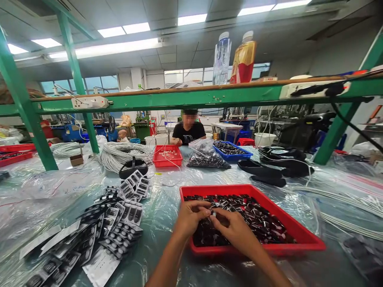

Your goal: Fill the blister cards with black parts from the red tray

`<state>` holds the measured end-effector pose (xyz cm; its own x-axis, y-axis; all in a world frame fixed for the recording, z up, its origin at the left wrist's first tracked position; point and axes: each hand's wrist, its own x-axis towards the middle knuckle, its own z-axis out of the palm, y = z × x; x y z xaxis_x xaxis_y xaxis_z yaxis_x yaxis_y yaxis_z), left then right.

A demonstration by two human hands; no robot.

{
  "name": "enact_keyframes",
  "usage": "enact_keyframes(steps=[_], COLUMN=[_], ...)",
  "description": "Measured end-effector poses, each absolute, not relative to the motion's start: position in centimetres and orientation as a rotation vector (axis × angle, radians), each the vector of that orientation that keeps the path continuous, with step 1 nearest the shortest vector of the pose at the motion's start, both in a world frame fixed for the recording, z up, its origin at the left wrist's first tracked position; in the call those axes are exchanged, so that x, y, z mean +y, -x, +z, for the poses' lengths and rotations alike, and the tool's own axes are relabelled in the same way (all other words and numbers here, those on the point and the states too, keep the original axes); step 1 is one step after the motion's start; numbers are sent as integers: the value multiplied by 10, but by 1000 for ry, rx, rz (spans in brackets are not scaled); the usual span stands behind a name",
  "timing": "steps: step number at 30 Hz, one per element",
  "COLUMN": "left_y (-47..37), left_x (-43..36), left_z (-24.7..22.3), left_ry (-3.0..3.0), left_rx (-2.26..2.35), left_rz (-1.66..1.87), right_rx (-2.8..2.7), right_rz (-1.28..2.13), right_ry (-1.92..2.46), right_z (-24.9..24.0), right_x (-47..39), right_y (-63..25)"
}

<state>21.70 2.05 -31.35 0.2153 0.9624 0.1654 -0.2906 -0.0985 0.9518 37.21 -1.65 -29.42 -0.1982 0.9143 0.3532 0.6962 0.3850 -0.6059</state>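
My left hand (191,218) and my right hand (232,226) meet above the near part of a red tray (302,239). Thumb and fingers of both hands are pinched close together. Between the fingertips shows a small piece with a pale end (213,214), mostly hidden, so its kind is unclear. Many small glossy dark brown or black parts (260,219) fill the tray beneath the hands. To the left lies a heap of blister cards (119,223) with black items in them.
A green shelf frame (179,99) crosses overhead, carrying two bottles (222,59) and power strips (89,102). Farther back are coiled white cable (122,155), a small red tray (167,161), a bag of dark parts (206,155) and a blue tray (236,156). A person (189,131) sits opposite.
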Motion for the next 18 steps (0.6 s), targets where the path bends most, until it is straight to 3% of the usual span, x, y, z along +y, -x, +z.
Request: enact_keyframes(steps=[11,18], left_y=[-156,-92], left_x=[43,-31], left_z=[-308,-326], left_ry=[-1231,-1577], left_rx=[1342,1592], left_rz=[1628,1592], right_rx=[-1797,-1841], right_rz=[91,-80], right_ry=[1425,1229], right_z=[-296,-289], right_x=[-5,-2], right_y=[-399,-397])
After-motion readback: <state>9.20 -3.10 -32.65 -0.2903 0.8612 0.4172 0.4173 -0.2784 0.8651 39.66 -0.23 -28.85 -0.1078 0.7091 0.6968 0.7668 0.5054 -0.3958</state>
